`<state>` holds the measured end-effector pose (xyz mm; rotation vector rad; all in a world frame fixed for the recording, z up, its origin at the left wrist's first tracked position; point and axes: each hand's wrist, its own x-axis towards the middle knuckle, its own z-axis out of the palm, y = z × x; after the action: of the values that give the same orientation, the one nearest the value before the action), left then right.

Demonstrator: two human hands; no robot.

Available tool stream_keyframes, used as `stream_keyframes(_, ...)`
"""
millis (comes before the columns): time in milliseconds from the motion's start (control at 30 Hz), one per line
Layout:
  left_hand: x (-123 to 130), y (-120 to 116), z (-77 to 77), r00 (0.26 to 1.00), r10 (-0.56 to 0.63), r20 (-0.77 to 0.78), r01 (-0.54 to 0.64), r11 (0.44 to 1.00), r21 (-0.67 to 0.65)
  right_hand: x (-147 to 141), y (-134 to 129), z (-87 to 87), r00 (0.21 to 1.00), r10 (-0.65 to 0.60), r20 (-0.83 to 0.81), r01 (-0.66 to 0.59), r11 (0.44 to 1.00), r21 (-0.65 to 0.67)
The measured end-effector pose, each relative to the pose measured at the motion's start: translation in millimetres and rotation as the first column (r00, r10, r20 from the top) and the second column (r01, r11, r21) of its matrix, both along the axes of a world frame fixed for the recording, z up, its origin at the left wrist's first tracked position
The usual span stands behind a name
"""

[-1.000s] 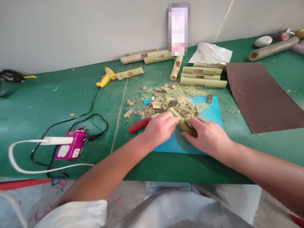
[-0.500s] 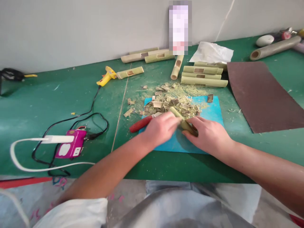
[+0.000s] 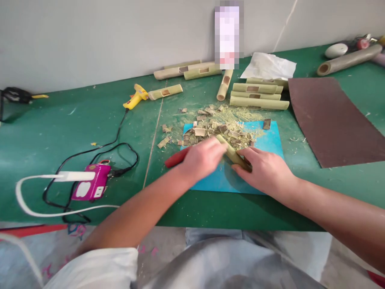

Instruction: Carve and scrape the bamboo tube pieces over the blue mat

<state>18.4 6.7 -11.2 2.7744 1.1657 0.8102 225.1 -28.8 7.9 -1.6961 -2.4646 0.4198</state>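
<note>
A short green bamboo tube (image 3: 231,150) lies slanted over a blue mat (image 3: 216,180). My right hand (image 3: 264,166) grips its near end, thumb and fingers wrapped around it. My left hand (image 3: 206,158), slightly blurred, is closed beside the tube's far part. Whatever may be between its fingers is hidden. Under and beyond the left hand, a red-handled tool (image 3: 177,157) rests at the mat's left edge, its other end covered by the hand. Bamboo chips and shavings (image 3: 222,130) are heaped just past the tube.
Several bamboo tubes (image 3: 258,105) with cut openings lie toward the wall. A brown sheet (image 3: 333,124) is on the right. To the left are a yellow glue gun (image 3: 135,97), a magenta power block (image 3: 93,182) and loose cables. A pixelated upright screen (image 3: 228,36) stands against the wall.
My left hand has shifted slightly left, away from the tube's middle, and now covers more of the red-handled tool. My right hand keeps its grip on the bamboo tube.
</note>
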Motion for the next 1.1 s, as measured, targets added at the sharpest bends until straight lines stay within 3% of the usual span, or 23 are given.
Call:
stream_keyframes(67, 0.5, -0.5, 1.5, 0.994, 0.104, 0.029, -0.104, 0.994, 0.021, 0.1, -0.3, 0.7, 1.000, 0.001, -0.003, -0.001, 1.000, 0.002)
stream_keyframes(200, 3.8, -4.3, 4.3, 0.997, -0.016, -0.071, 0.015, 1.000, -0.019, 1.5, -0.4, 0.5, 1.000, 0.010, -0.008, -0.009, 1.000, 0.002)
stream_keyframes(333, 6.3, -5.9, 4.6, 0.992, 0.125, -0.008, -0.125, 0.992, 0.019, 2.3, 0.1, -2.4, 1.000, 0.010, -0.010, -0.010, 1.000, 0.016)
stream_keyframes(433, 8.5, -7.3, 4.1, 0.999, -0.012, -0.050, 0.010, 0.999, -0.035, 1.8, 0.4, -3.8, 1.000, 0.028, -0.010, -0.028, 0.999, 0.015)
stream_keyframes(600, 7.9, -7.0, 3.6, 0.995, 0.094, -0.010, -0.094, 0.996, 0.006, 1.7, 0.1, -1.4, 1.000, 0.011, -0.007, -0.011, 1.000, 0.012)
stream_keyframes(733, 6.0, -6.2, 4.1, 0.998, -0.055, -0.027, 0.053, 0.997, -0.048, 1.9, -0.1, 0.2, 1.000, 0.020, 0.004, -0.020, 1.000, -0.008)
stream_keyframes(833, 4.8, -4.4, 4.7, 0.997, 0.069, 0.018, -0.069, 0.998, 0.014, 1.4, 0.2, -0.3, 1.000, 0.009, -0.002, -0.009, 1.000, -0.010)
stream_keyframes(1000, 5.5, -5.5, 4.7, 0.998, -0.038, -0.055, 0.036, 0.999, -0.041, 0.9, 0.2, -0.9, 1.000, 0.022, -0.011, -0.022, 1.000, -0.015)
stream_keyframes(1100, 4.7, -4.4, 3.7, 0.997, 0.071, -0.005, -0.071, 0.997, -0.009, 1.3, 0.0, -1.0, 1.000, 0.014, -0.013, -0.015, 1.000, -0.010)
